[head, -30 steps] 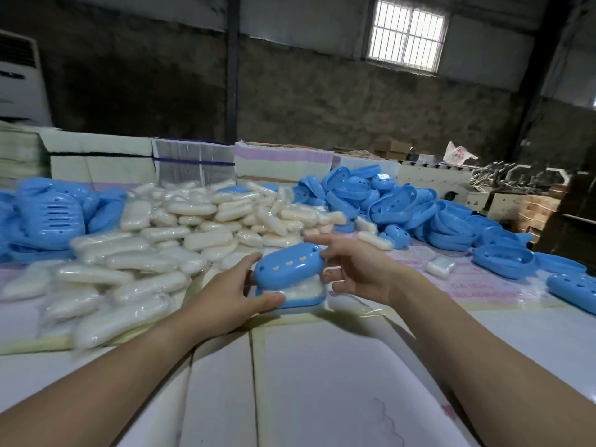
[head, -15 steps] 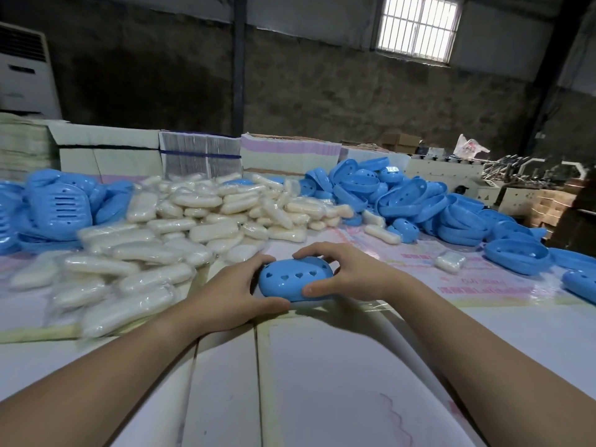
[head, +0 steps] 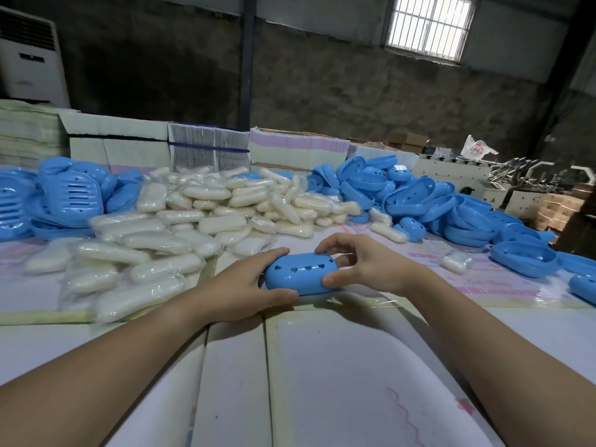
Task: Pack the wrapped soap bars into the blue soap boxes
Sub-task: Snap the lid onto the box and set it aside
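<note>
Both hands make the grip on one blue soap box [head: 301, 271] in the middle of the worktop [head: 338, 375]. The left hand [head: 240, 290] wraps its left end, thumb under the front edge and fingers over the top. The right hand [head: 364, 267] pinches the right end, thumb at the front and fingertips on the back rim. A second ago the lid was tipped up and you could see the white soap inside. Half a second ago the lid had come down. Now the box looks shut all the way, a smooth blue shell with little heart holes on top, and no soap shows. So this bar seems packed. The box sits low, touching or just above the worktop; I cannot tell which. The hands may be giving it a last squeeze to snap it. To the left of the hands lies the big heap of wrapped soap bars [head: 180, 233], waiting their turn. Behind that on the far left is a pile of blue slotted trays [head: 72, 195]. On the right is a large pile of open box halves [head: 429, 204], and one stray wrapped bar [head: 456, 262] lies by itself near them. Lots of bars are left, so the job is far from done. Next, I think, the full box should go aside and a new bar and box get picked.
</note>
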The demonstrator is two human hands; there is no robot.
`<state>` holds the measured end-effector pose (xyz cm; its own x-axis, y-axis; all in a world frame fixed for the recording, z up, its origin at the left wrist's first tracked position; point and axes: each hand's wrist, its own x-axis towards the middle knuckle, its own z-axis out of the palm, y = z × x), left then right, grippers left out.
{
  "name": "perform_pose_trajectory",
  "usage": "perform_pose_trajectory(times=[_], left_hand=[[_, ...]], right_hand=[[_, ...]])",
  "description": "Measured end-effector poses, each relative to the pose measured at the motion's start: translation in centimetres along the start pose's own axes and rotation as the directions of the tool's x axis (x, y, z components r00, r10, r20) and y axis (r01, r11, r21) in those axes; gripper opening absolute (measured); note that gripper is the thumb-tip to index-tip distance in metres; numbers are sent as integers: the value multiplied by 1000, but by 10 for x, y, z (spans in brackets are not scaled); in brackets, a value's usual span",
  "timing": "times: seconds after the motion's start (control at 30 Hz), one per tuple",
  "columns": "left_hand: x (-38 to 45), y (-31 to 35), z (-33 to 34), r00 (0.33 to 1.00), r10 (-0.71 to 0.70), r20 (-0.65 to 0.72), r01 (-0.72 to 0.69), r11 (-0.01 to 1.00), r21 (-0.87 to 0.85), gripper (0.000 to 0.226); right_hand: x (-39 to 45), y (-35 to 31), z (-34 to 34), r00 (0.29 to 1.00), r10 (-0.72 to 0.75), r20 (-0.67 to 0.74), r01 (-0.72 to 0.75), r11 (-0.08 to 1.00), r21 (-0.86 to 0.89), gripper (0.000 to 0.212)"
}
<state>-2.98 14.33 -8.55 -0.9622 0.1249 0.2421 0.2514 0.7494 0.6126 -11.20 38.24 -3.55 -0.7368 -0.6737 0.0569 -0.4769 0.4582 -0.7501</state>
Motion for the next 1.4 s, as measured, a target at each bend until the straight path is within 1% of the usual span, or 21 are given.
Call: perform_pose_trajectory(times=[0.07, 0.2, 0.27, 0.37, 0.47, 0.53, 0.63, 0.73, 0.8, 0.87, 0.97, 1.07, 1.13, 1.2, 1.27, 1.33, 1.4], left_hand=[[1, 1, -1, 1000, -12, 12, 12, 1000, -28, 78], [0, 2, 1, 1000, 30, -6, -30, 999, -44, 67], [0, 1, 2, 998, 45, -36, -46, 998, -31, 63], [0, 0, 3, 996, 69, -48, -68, 998, 19, 63], [1, 1, 2, 996, 80, -41, -79, 996, 28, 61], [2, 3, 2, 997, 79, -17, -78, 996, 34, 55], [2, 8, 1, 997, 73, 19, -74, 995, 71, 51], [2, 10, 0, 998, 62, 30, -65, 990, 123, 59], [1, 12, 1, 998, 60, 35, -65, 985, 161, 63], [1, 12, 2, 998, 58, 36, -64, 981, 186, 66], [0, 11, 3, 998, 58, 38, -65, 977, 202, 70], [-1, 11, 4, 996, 77, 50, -84, 983, 166, 73], [0, 11, 3, 996, 79, 50, -85, 987, 140, 74], [0, 11, 3, 996, 67, 58, -73, 991, 110, 74], [-1, 11, 2, 997, 48, 67, -53, 995, 90, 81], [-2, 11, 2, 996, -3, 91, -6, 995, 102, 95], [-1, 11, 1, 993, -33, 112, 20, 993, 116, 103]], right_hand=[[-1, 0, 1, 1000, 4, 10, -4, 998, 56, 38], [-1, 0, 1, 1000, 11, 25, -12, 998, 60, 37], [0, -1, 2, 999, 12, 47, -14, 998, 55, 36], [1, -3, 3, 993, 49, 109, -50, 999, 7, 39], [3, -3, 3, 985, 73, 157, -81, 996, 46, 41], [2, -4, 3, 982, 79, 171, -76, 997, -25, 43], [2, -9, 3, 977, 106, 184, -65, 974, -216, 51], [2, -12, 6, 978, 122, 168, -49, 922, -383, 64], [2, -14, 7, 980, 130, 152, -42, 877, -479, 68], [3, -15, 7, 982, 126, 139, -33, 846, -532, 69], [2, -9, 13, 990, 73, 117, 1, 845, -536, 72], [3, -7, 26, 990, -63, 128, 116, 880, -460, 71], [6, -9, 32, 982, -116, 146, 170, 879, -446, 67], [9, -9, 34, 984, -96, 150, 155, 878, -452, 70], [11, -7, 33, 988, -74, 133, 131, 857, -498, 75], [12, -5, 31, 993, -98, 70, 120, 828, -548, 72], [12, -3, 28, 988, -151, 15, 132, 810, -571, 67]])
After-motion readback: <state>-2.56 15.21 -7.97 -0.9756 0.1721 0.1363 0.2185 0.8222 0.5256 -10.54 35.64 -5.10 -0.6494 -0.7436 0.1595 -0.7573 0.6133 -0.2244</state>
